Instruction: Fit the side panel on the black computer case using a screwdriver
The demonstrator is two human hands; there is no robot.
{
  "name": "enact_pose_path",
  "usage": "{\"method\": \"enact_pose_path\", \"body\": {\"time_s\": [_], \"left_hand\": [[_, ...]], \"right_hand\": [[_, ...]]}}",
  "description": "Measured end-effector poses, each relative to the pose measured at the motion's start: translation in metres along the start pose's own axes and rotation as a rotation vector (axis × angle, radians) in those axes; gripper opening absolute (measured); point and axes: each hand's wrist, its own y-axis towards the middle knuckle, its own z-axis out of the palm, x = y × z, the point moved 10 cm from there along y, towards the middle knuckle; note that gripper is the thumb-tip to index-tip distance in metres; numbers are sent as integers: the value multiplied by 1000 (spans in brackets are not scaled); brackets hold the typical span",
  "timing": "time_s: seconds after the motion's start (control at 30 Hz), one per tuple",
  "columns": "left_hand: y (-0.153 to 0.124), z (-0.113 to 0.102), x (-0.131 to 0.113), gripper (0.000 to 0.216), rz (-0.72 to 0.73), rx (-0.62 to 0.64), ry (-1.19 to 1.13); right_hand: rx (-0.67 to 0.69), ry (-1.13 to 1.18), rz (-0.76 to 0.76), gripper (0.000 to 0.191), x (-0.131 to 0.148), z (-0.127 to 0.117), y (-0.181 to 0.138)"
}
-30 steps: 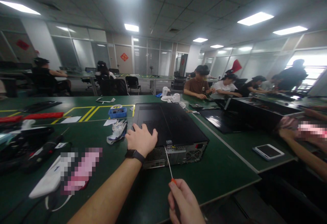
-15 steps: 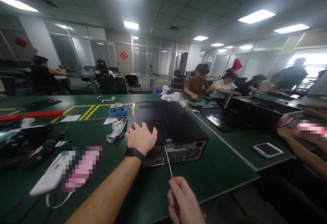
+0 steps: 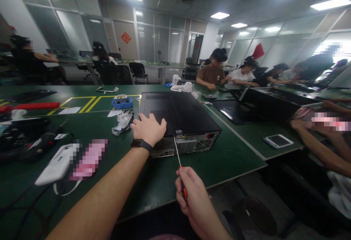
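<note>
A black desktop computer case (image 3: 186, 114) lies flat on the green table (image 3: 233, 159), its rear panel facing me. My left hand (image 3: 148, 129), a dark watch on its wrist, rests palm down on the case's near left corner. My right hand (image 3: 192, 194) grips a screwdriver (image 3: 178, 159) with a red handle. The thin shaft points up at the top edge of the rear panel, near a small checkered sticker.
White gloves (image 3: 122, 122) and a blue tray (image 3: 122, 103) lie left of the case. A white device (image 3: 56, 164) and dark tools sit at the left. A phone (image 3: 278, 141) and another open case (image 3: 271, 105) are at the right, by a co-worker's arm (image 3: 318, 148). Several people sit at the far tables.
The camera has tilted downward, so the table and case sit higher in view. My right hand has risen slightly with the screwdriver. My left hand stays on the case.
</note>
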Motion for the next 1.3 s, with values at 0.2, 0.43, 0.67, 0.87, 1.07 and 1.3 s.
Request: {"method": "enact_pose_path", "body": {"time_s": [0.2, 0.43, 0.67, 0.87, 1.07, 1.3], "left_hand": [[0, 0, 0, 71, 2, -14, 2], [-1, -1, 0, 70, 10, -30, 2], [0, -1, 0, 70, 9, -36, 6], [0, -1, 1, 70, 10, -45, 6], [-1, -2, 0, 70, 7, -37, 5], [0, -1, 0, 71, 12, -24, 1]], "right_hand": [[23, 20, 12, 48, -1, 2, -1], [4, 3, 6, 49, 0, 1, 1], [20, 13, 27, 48, 1, 3, -2], [6, -13, -16, 43, 3, 2, 2], [30, -2, 16, 48, 1, 1, -1], [-9, -36, 4, 43, 1, -1, 2]]}}
